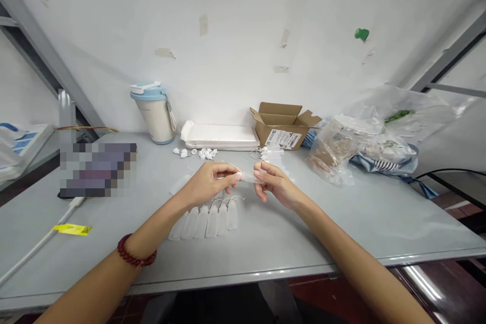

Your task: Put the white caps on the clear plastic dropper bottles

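Fingers (pixel 230 180) of your left hand (pixel 205 182), pinched at the white end of one small translucent bottle (pixel 249 177); those of your right hand (pixel 280 186), gripping its other end, the bottle roughly level above the grey table (pixel 304 250). Nearer you: one row of similar bottles (pixel 200 224), laid side by side. Beyond: loose white caps (pixel 207 154), white flat stack (pixel 224 136), open brown carton (pixel 266 135), and, leftward, one blue-lidded tumbler (pixel 155 119).
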`<action>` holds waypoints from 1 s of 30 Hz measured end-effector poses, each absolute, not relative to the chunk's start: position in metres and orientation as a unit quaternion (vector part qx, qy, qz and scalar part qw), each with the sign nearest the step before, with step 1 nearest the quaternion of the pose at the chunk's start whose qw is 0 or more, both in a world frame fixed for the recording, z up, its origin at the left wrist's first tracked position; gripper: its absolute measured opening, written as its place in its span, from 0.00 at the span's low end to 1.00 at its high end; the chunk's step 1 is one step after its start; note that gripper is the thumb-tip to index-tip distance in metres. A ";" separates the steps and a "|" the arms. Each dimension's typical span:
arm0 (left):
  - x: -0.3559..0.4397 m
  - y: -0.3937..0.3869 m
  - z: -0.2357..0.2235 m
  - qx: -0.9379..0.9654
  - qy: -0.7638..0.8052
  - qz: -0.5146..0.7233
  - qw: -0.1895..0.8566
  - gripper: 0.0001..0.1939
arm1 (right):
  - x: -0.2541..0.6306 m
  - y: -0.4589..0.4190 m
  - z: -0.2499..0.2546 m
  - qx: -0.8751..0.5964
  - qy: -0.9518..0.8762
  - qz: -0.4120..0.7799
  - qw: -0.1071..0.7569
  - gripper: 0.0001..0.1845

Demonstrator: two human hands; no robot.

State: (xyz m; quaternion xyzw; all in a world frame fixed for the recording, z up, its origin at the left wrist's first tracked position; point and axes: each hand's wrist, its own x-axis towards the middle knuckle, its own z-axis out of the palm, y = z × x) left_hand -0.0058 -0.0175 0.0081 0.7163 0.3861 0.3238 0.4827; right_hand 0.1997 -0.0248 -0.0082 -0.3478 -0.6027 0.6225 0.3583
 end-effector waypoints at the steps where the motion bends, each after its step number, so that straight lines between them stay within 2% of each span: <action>1: -0.006 -0.017 0.007 0.714 0.386 0.317 0.490 0.15 | 0.199 -0.025 -0.009 -0.348 -0.603 0.623 0.357 0.12; 4: -0.007 -0.015 0.005 0.706 0.414 0.284 0.500 0.20 | 0.198 -0.026 -0.009 -0.354 -0.608 0.620 0.348 0.12; 7: -0.006 -0.017 0.005 0.706 0.451 0.250 0.486 0.21 | 0.197 -0.027 -0.008 -0.364 -0.606 0.615 0.350 0.13; 12: -0.002 -0.022 0.006 0.712 0.431 0.305 0.461 0.13 | 0.196 -0.027 -0.006 -0.371 -0.592 0.608 0.377 0.13; 15: -0.001 -0.021 0.003 0.714 0.424 0.339 0.442 0.12 | 0.196 -0.027 -0.007 -0.374 -0.589 0.607 0.382 0.13; 24: -0.003 -0.017 -0.001 0.726 0.451 0.305 0.420 0.23 | 0.195 -0.028 -0.010 -0.359 -0.592 0.602 0.397 0.13; 30: -0.004 -0.020 0.006 0.741 0.403 0.312 0.437 0.15 | 0.195 -0.027 -0.010 -0.358 -0.594 0.599 0.400 0.12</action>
